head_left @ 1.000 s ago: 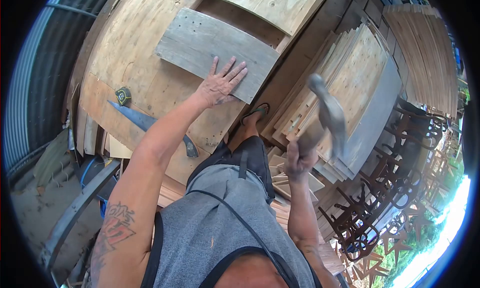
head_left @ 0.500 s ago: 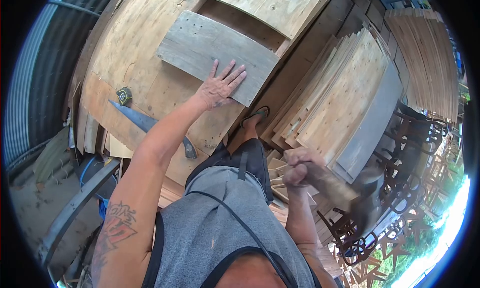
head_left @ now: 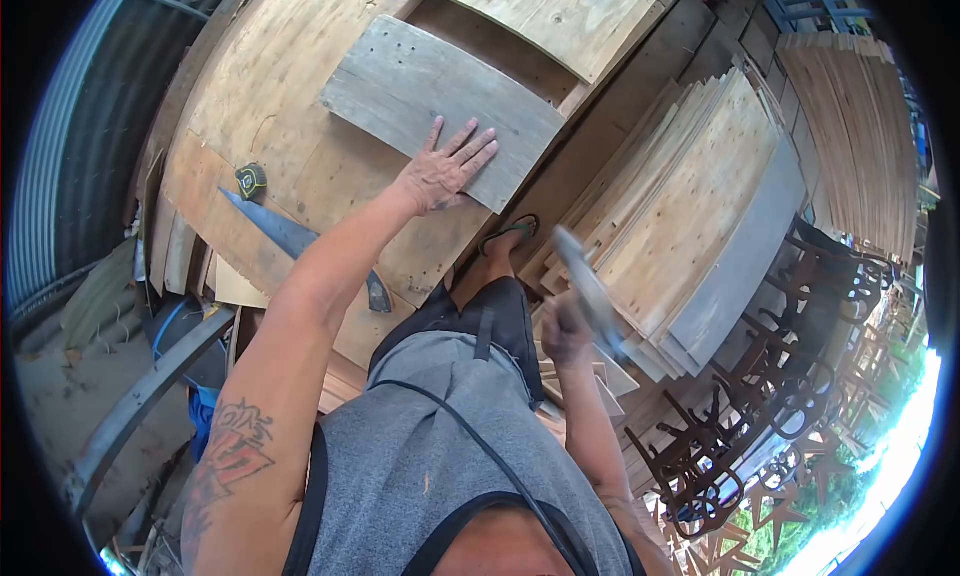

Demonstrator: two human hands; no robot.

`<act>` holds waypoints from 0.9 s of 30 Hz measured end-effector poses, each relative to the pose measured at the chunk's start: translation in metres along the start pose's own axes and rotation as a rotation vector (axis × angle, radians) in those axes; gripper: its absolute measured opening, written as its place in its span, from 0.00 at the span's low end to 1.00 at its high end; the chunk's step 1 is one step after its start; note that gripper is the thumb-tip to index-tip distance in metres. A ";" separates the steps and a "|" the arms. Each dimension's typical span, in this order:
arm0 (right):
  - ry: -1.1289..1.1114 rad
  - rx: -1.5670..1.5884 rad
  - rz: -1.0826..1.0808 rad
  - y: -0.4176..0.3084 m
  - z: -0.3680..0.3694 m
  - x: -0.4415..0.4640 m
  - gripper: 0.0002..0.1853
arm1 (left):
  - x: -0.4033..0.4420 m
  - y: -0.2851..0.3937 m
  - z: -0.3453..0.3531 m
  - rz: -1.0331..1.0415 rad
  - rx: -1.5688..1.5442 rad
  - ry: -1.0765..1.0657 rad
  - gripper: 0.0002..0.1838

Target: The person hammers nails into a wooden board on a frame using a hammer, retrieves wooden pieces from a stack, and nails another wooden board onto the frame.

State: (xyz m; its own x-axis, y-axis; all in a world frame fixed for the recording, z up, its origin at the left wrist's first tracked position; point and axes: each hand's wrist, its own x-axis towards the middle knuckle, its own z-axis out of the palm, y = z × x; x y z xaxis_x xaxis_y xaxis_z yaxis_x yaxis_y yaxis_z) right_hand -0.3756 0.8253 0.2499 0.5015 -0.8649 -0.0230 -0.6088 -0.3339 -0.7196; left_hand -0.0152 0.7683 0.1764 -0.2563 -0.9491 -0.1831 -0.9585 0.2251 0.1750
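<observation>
My left hand (head_left: 440, 179) lies with fingers spread on a weathered grey board (head_left: 430, 86), pressing it against the plywood work surface (head_left: 290, 96). Dark nail marks show near the board's far left corner. Raised beside my body, my right hand (head_left: 567, 328) is closed around a hammer (head_left: 592, 294). Motion smears the hammer's head, and its handle is mostly hidden by the angle. Left of my left forearm, a handsaw (head_left: 272, 228) rests on the plywood, partly under the arm in view. A black and yellow tape measure (head_left: 251, 181) sits by the saw's tip.
Another plywood sheet (head_left: 570, 16) lies beyond the grey board, with a recess between them. Stacked plywood pieces (head_left: 700, 196) stand to the right, near my sandalled foot (head_left: 510, 236). Dark ornate metal pieces (head_left: 720, 436) lie at far right. A corrugated wall (head_left: 70, 146) rises at left.
The hammer has swung from out at the right up and inward, its head now above and beside my right hand. My left hand stays flat on the grey board.
</observation>
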 end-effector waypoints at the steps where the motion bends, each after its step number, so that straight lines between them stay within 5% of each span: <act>1: -0.047 -0.006 0.152 0.006 0.006 0.004 0.16 | -0.001 -0.001 0.003 -0.009 0.017 -0.001 0.64; 3: -0.129 -0.018 0.456 0.005 0.010 0.026 0.19 | 0.003 0.000 0.005 -0.019 0.055 0.003 0.65; 4: -0.058 -0.093 0.428 0.003 0.008 0.036 0.19 | 0.006 -0.014 0.004 -0.034 0.077 0.018 0.65; 9: 0.373 0.559 0.105 -0.060 -0.043 0.053 0.11 | 0.001 -0.001 0.002 -0.009 0.025 -0.015 0.65; 11: 0.445 0.843 -0.239 -0.065 -0.028 0.051 0.13 | 0.001 0.000 0.002 -0.012 -0.006 0.000 0.65; 12: 0.352 0.542 -0.258 -0.035 -0.012 0.031 0.17 | 0.000 -0.001 0.001 -0.009 -0.019 0.007 0.65; 15: -0.142 -0.066 0.404 0.028 0.029 0.006 0.18 | 0.000 0.001 -0.003 -0.033 -0.008 -0.022 0.66; 16: -0.097 -0.174 0.331 0.035 0.029 0.008 0.18 | 0.007 -0.004 -0.002 -0.024 0.004 0.031 0.66; 20: 0.293 0.179 0.087 -0.040 -0.018 0.049 0.15 | 0.001 0.007 -0.001 -0.033 0.067 -0.008 0.64; 22: 0.329 0.598 -0.009 -0.056 -0.028 0.042 0.15 | 0.000 0.003 -0.010 -0.041 0.039 -0.039 0.62; 24: 0.192 0.570 0.047 -0.039 -0.019 0.032 0.15 | 0.002 0.001 -0.010 -0.044 0.045 -0.037 0.63; 27: -0.160 -0.051 0.490 0.020 0.023 0.012 0.16 | -0.001 0.007 -0.004 -0.050 -0.028 -0.017 0.64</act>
State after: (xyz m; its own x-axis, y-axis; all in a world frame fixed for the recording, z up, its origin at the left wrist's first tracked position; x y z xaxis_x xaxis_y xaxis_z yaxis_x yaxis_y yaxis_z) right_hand -0.3677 0.8166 0.2193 0.2346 -0.8577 -0.4575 -0.8231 0.0751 -0.5628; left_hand -0.0207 0.7702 0.1812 -0.2107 -0.9551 -0.2085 -0.9663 0.1711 0.1924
